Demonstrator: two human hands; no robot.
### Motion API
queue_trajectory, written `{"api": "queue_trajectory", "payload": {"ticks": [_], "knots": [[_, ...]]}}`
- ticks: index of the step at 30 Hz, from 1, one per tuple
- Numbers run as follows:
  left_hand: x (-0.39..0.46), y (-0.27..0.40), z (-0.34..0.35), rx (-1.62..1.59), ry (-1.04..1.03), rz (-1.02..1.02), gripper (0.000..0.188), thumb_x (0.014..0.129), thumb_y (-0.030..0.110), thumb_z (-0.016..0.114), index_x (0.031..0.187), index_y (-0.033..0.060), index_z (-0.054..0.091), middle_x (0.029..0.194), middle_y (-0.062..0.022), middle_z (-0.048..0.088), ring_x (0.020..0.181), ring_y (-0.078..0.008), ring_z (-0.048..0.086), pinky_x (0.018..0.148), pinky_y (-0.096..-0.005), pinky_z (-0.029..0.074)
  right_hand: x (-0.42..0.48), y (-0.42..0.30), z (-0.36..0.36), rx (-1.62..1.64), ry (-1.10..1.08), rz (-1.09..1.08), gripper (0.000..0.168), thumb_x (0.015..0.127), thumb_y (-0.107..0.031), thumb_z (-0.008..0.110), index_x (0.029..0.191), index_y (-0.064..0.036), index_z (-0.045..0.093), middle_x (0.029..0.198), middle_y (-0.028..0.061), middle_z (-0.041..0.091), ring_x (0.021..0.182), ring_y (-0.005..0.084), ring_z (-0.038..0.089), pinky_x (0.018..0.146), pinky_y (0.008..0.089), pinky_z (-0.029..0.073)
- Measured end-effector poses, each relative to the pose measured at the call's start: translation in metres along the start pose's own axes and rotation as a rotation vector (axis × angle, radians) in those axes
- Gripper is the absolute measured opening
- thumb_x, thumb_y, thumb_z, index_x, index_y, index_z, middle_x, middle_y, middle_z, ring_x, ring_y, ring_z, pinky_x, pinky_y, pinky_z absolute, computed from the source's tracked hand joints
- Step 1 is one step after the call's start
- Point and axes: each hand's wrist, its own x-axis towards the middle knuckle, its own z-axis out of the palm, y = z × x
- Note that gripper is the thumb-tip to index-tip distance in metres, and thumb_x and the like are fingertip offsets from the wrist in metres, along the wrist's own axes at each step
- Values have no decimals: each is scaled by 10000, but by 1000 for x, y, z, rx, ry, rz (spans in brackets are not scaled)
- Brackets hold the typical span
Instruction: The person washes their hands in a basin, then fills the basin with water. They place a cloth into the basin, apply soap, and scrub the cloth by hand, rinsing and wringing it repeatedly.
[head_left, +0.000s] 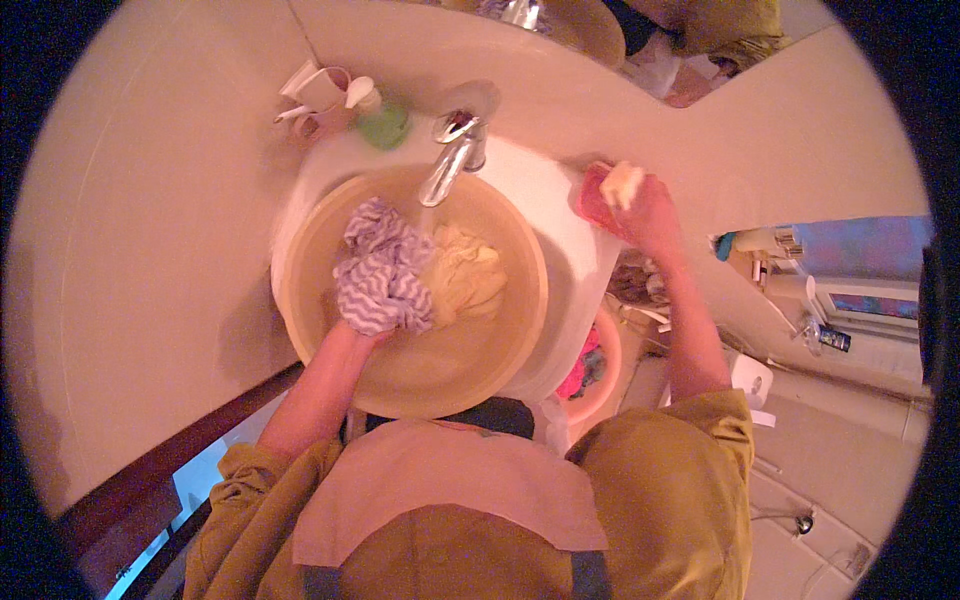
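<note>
A wide yellowish plastic basin (536, 330) sits on a white washbasin (525, 169) under a chrome tap (448, 172). A thin stream appears to run from the spout. My left hand (381, 337), largely hidden by fabric, grips a bunched purple-and-white zigzag-striped cloth (379, 289) inside the basin. Beside it, a crumpled pale yellow cloth (469, 274) lies in the water. Over at the washbasin's right corner, my right hand (651, 216) holds a pale bar of soap (622, 184) above a red soap dish (594, 196).
Behind the basin on the left stand a green pump bottle (384, 124) and a pinkish cup (326, 86). Below right, a pink tub (611, 367) contains bright pink and dark fabric. A mirror (720, 45) hangs on the wall ahead. Toilet paper (751, 379) is farther right.
</note>
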Motion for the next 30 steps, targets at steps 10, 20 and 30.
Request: {"api": "queue_trajectory", "payload": {"ticks": [10, 20, 30], "knots": [[4, 9, -10, -53, -192, -154, 407, 641, 376, 550, 917, 76, 556, 973, -126, 539, 927, -229, 500, 828, -324, 373, -26, -68, 5, 1494, -212, 384, 375, 817, -271, 419, 1099, -26, 391, 1008, 78, 493, 904, 171, 505, 788, 317, 420], [17, 17, -1, -972, 122, -186, 384, 695, 318, 512, 989, 70, 506, 1014, -102, 516, 951, -214, 485, 843, -312, 368, 14, -122, 39, 1129, -117, 153, 461, 855, -410, 310, 1080, -27, 433, 964, 48, 504, 830, 127, 486, 710, 259, 396], [11, 11, -25, -1271, -28, -22, 369, 749, 260, 474, 1061, 65, 455, 1055, -79, 492, 975, -199, 470, 857, -301, 363, 55, -195, 2, 1404, -269, 19, 534, 842, -461, 270, 1080, -15, 441, 917, 98, 541, 803, 203, 524, 696, 310, 424]]}}
